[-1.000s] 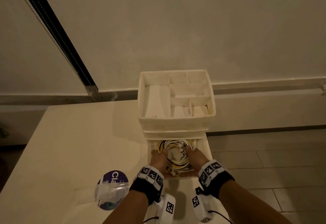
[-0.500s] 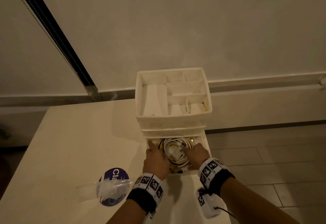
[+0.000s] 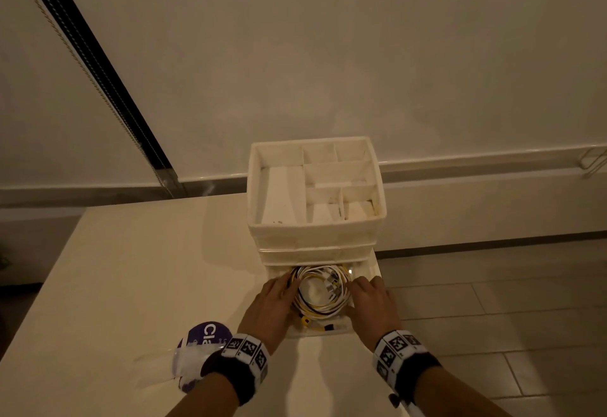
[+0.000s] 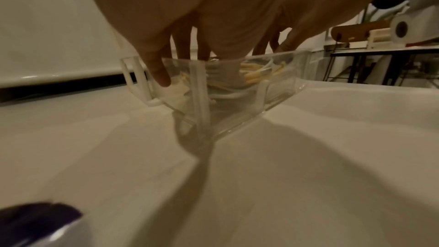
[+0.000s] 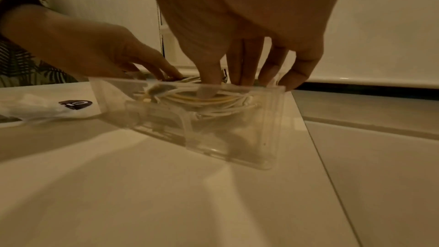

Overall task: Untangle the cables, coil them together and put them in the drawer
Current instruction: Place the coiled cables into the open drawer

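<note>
A coil of white, yellow and black cables [image 3: 320, 295] lies in the clear bottom drawer [image 3: 364, 272], which is pulled out of the white organizer. My left hand [image 3: 272, 301] reaches down at the coil's left side and my right hand [image 3: 371, 301] at its right side. Both have straight fingers pressing on the cables. In the left wrist view the left hand's fingers [image 4: 161, 74] dip behind the clear drawer front [image 4: 237, 115]. In the right wrist view the right hand's thumb [image 5: 210, 82] presses on the cables [image 5: 213, 100] inside the drawer [image 5: 237, 138].
The organizer's open top tray [image 3: 315, 229] has several compartments. A plastic packet with a purple label [image 3: 203, 341] lies on the pale table [image 3: 131, 285] left of my left wrist. The table's right edge runs just beyond the drawer, with tiled floor [image 3: 492, 318] below.
Both hands have spread from on top of the coil to its left and right sides, so more of the coil shows. The drawer sits slightly further in than a second ago.
</note>
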Action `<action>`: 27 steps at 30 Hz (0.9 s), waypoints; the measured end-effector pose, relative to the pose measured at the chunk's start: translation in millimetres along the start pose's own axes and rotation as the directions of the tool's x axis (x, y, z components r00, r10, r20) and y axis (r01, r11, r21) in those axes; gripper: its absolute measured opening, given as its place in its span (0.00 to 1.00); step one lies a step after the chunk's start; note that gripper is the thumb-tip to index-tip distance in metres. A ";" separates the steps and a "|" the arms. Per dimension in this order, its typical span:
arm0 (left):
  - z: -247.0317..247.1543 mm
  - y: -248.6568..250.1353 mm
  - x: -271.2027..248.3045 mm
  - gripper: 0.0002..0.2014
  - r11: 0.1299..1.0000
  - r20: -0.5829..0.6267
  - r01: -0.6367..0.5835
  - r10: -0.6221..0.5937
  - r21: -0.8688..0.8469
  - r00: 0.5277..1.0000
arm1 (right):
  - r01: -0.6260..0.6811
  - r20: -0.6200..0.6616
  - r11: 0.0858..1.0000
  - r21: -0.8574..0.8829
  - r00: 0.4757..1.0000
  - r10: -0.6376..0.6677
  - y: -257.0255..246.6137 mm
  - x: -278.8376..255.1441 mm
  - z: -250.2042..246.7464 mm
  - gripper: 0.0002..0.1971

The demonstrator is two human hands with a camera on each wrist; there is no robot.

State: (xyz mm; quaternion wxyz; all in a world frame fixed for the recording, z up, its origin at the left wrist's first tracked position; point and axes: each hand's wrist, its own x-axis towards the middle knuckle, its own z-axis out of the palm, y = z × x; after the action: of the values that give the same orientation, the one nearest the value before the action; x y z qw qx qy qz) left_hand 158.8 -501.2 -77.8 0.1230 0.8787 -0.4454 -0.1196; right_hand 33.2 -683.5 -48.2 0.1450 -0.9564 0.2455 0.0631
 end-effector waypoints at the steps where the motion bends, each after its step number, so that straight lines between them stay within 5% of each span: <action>1: 0.1 1.9 2.0 0.40 0.999 -0.020 0.022 -0.023 -0.027 1.000 | -0.006 -0.003 1.000 0.003 1.000 0.006 -1.3 0.1 1.1 0.19; 4: -2.7 4.4 3.7 0.34 0.998 -0.029 0.055 -0.055 -0.025 0.998 | 0.002 0.002 0.997 0.076 1.000 -0.003 1.5 -2.0 -1.0 0.21; 7: -11.5 4.6 -5.4 0.34 0.984 -0.135 0.063 -0.086 -0.166 0.987 | 0.072 -0.148 0.942 0.327 0.989 -0.024 17.5 -8.7 -8.6 0.21; 10: -15.1 -13.1 -12.9 0.36 0.852 -0.257 0.174 -0.333 -0.493 0.907 | -0.043 -0.155 0.791 0.611 0.973 0.173 41.1 -6.6 -26.0 0.27; 13: -23.3 -34.2 -9.3 0.45 0.716 -0.073 0.302 -0.442 -0.629 0.894 | -0.213 0.176 0.701 0.681 0.976 0.126 56.6 3.6 -34.2 0.41; 16: -31.5 -36.3 -1.1 0.48 0.642 0.105 0.335 -0.368 -0.690 0.924 | -0.223 0.278 0.667 0.711 0.960 0.026 59.5 18.3 -31.5 0.49; 19: -31.6 -36.5 7.8 0.46 0.461 0.253 0.415 -0.373 -0.785 0.893 | -0.265 0.329 0.623 0.736 0.944 0.013 55.2 30.4 -32.3 0.54; 23: -29.8 -39.2 12.3 0.43 0.451 0.240 0.418 -0.400 -0.788 0.885 | -0.305 0.355 0.661 0.686 0.933 0.062 55.3 40.7 -30.5 0.53; 27: -25.1 -35.4 14.8 0.40 0.578 0.061 0.366 -0.478 -0.729 0.876 | -0.334 0.309 0.616 0.714 0.939 0.152 52.8 42.8 -25.6 0.47</action>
State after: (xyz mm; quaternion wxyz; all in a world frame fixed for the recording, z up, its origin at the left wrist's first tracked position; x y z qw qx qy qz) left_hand 202.0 -490.2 -67.1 0.4572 0.8444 -0.1291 -0.2477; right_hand 46.0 -755.0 -45.0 0.5461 -0.7524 0.3599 0.0783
